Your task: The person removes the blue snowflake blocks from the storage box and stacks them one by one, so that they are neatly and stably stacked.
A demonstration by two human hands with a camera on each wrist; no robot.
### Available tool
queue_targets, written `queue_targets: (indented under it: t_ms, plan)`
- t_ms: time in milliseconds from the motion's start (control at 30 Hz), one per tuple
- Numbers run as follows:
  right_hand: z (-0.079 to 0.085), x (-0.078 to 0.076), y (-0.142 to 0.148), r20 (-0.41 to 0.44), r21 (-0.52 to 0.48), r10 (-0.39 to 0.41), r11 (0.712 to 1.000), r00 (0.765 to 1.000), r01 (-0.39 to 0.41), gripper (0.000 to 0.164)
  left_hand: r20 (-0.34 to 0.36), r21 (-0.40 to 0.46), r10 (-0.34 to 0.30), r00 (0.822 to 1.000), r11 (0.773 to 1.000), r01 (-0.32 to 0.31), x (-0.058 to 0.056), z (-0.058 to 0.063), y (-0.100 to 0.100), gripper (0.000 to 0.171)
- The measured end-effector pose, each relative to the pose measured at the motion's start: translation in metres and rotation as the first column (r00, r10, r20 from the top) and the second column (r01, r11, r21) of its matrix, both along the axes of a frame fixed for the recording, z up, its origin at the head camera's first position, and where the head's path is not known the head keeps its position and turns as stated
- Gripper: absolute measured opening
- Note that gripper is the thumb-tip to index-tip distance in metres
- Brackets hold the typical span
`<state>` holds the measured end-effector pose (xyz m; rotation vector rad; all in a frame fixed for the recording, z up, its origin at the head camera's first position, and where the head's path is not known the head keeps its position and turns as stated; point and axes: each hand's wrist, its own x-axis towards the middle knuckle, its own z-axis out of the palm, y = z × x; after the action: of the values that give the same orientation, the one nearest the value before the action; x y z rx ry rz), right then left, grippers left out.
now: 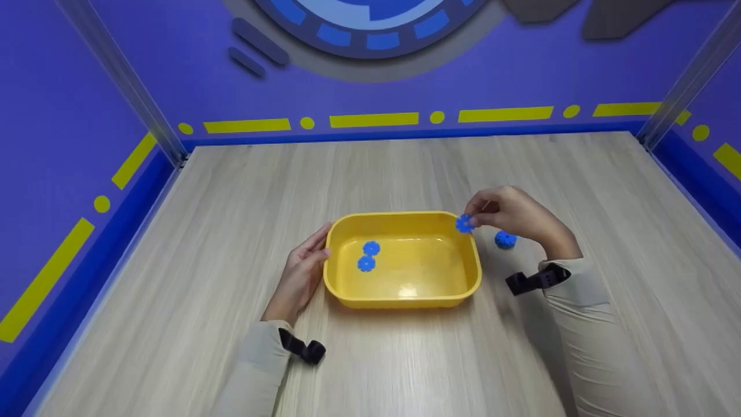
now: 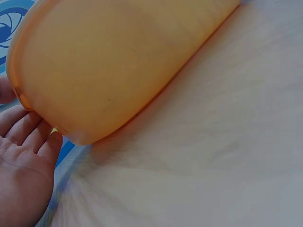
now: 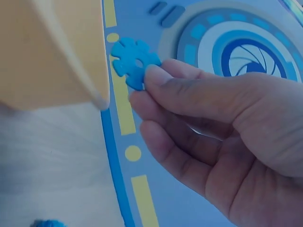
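A yellow plastic basin (image 1: 405, 302) sits on the table. At its left end, my left hand (image 1: 301, 269) grips the wall, thumb at the rim and fingers along the outside; the left wrist view shows those fingers (image 2: 26, 127) against the basin. Two blue snowflake discs, an upper one (image 1: 371, 248) and a lower one (image 1: 366, 263), lie inside on the left. Above the basin's far right corner, my right hand (image 1: 512, 215) pinches another blue snowflake disc (image 3: 137, 64), notched and with a central hole, between thumb and fingertips.
A small pile of blue discs (image 1: 505, 240) lies on the wooden table (image 1: 255, 191) to the right of the basin, below my right hand. Blue-purple panels with yellow marks (image 1: 374, 120) wall in the back and sides.
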<state>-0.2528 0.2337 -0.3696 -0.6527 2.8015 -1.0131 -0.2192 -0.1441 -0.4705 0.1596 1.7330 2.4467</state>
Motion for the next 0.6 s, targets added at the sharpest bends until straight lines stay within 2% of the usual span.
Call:
queue_targets:
  t_ms: [133, 300, 600]
  plan:
    - [-0.006, 0.002, 0.010, -0.014, -0.028, -0.072, 0.997, 0.997, 0.071, 0.007, 0.005, 0.001, -0.003, 1.000, 1.000, 0.003, 0.000, 0.000, 0.000, 0.056]
    - [-0.014, 0.005, 0.024, 0.004, -0.008, -0.151, 0.989, 0.989, 0.151, 0.008, 0.020, 0.008, 0.004, 1.000, 1.000, -0.004, 0.001, 0.000, 0.001, 0.056]
    - [-0.028, 0.009, 0.046, 0.058, 0.015, -0.238, 0.971, 0.970, 0.237, 0.012, -0.007, 0.003, -0.011, 1.000, 1.000, 0.011, 0.001, 0.000, 0.000, 0.058]
